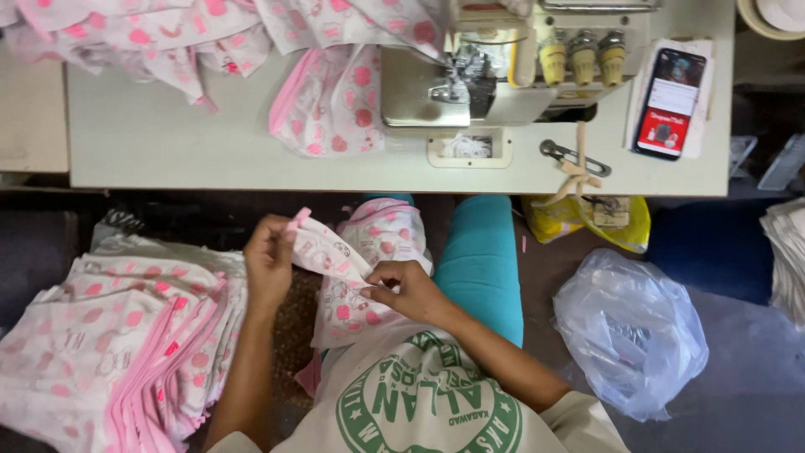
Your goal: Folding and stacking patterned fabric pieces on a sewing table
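Head cam looks down at the lap: both hands work one fabric piece (323, 252), white w/ pink dots and pink trim, held just below the table (168, 143) edge. Left hand (268, 264) pinches the upper corner, fingers closed on it; right hand (407, 289) pinches the lower edge, fingers curled tight. Looks like straightening or folding the piece, approx mid-step. Stack of finished pieces (117, 352) lies at left, sewing machine (470, 75) up on the table, phone (668, 102) at right. Next move needs both grips kept firm so the edges line up.
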